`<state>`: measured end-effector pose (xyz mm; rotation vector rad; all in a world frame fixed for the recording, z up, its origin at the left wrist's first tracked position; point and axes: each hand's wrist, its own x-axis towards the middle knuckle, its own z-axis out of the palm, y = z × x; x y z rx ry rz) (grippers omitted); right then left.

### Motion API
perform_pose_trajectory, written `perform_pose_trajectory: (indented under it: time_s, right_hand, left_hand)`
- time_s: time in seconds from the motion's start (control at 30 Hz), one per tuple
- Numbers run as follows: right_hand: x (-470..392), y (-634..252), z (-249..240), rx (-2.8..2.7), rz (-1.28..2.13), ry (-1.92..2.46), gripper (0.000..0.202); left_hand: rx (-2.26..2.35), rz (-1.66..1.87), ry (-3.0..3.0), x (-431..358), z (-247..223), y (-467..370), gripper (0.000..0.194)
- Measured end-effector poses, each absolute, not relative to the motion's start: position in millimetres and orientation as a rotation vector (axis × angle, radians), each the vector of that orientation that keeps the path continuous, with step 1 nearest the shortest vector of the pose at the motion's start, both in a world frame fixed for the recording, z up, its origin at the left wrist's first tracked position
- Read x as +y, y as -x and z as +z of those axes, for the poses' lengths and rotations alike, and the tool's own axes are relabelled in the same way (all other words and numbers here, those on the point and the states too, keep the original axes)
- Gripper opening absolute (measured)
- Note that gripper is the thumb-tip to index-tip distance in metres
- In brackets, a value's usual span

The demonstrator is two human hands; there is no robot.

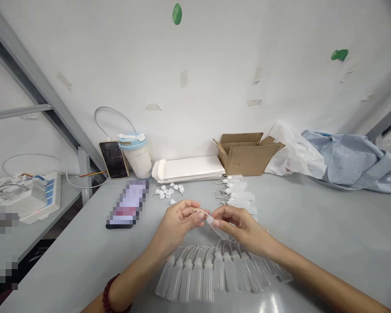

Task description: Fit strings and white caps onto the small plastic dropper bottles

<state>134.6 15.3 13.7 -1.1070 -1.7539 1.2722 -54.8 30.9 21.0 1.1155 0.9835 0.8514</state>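
Above the desk my right hand (239, 226) grips a small translucent squeeze bottle (219, 230) near its neck, tilted with its top toward my left hand. A thin white tube (204, 211) curves from the bottle's cap to the fingers of my left hand (179, 221), which are pinched together around its end. Below the hands lies a row of similar bottles (198, 280) with bent tubes, partly hidden at the right by my right forearm. Beyond my right hand is a stack of more bottles (239, 195). Loose white caps (167, 191) are scattered beyond my left hand.
A phone (127, 204) lies at the left; another phone (114, 160) leans beside a blue-lidded cup (137, 156). Along the wall are white flat boxes (192, 167), an open cardboard box (247, 156), a plastic bag (293, 152) and blue cloth (355, 161). A power strip (48, 198) is far left.
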Motion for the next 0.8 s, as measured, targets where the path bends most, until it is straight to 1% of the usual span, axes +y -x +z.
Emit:
perform_pose_trajectory:
  time_s: [0.2, 0.3, 0.5, 0.63, 0.8]
  right_hand:
    - [14.2, -132.8, 12.2, -1.834, 1.212, 1.122, 0.019]
    - [13.2, -131.4, 10.6, -1.862, 1.158, 1.153, 0.020]
    - [10.9, -131.4, 6.1, -1.908, 1.045, 1.156, 0.017]
    - [10.0, -133.3, 7.7, -1.945, 1.004, 1.144, 0.017]
    - [10.3, -132.7, 12.6, -1.914, 1.070, 1.159, 0.016]
  left_hand:
    - [0.983, 0.811, -1.184, 27.0, 19.9, 51.0, 0.040]
    - [0.998, 0.791, -1.257, 26.4, 17.1, 51.9, 0.042]
    - [1.018, 0.775, -1.319, 26.4, 16.2, 51.2, 0.036]
    - [1.094, 0.740, -1.383, 28.6, 18.4, 51.9, 0.026]
    - [1.033, 0.691, -1.456, 31.7, 18.8, 56.1, 0.026]
